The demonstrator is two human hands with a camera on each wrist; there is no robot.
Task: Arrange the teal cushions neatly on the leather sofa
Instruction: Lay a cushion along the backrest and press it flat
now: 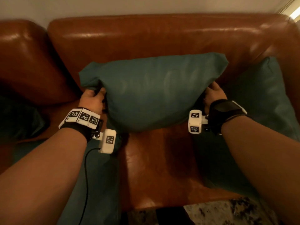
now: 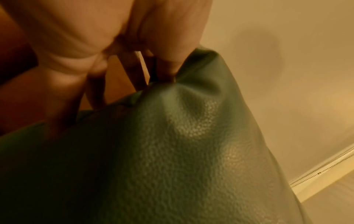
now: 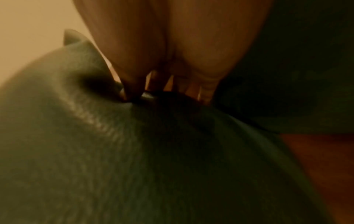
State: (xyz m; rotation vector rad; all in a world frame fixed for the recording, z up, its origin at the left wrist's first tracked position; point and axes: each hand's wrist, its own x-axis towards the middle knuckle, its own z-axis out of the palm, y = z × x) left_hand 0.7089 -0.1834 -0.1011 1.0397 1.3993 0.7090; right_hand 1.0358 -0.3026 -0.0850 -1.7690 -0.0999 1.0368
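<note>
A teal leather cushion (image 1: 149, 90) is held up over the seat of the brown leather sofa (image 1: 154, 163), in front of its backrest. My left hand (image 1: 93, 98) grips the cushion's left edge, and my right hand (image 1: 212, 95) grips its right edge. In the left wrist view my fingers (image 2: 168, 66) pinch a fold of the cushion (image 2: 172, 151). The right wrist view shows fingers (image 3: 134, 84) dug into the cushion (image 3: 95, 151). A second teal cushion (image 1: 263, 101) leans in the sofa's right corner. A third (image 1: 97, 184) lies flat on the seat under my left forearm.
The sofa's backrest (image 1: 154, 39) runs across the top, with a rounded back cushion (image 1: 29, 62) at the left. Something dark (image 1: 17, 117) lies on the seat at the far left. A speckled rug (image 1: 227, 211) shows below the sofa's front edge.
</note>
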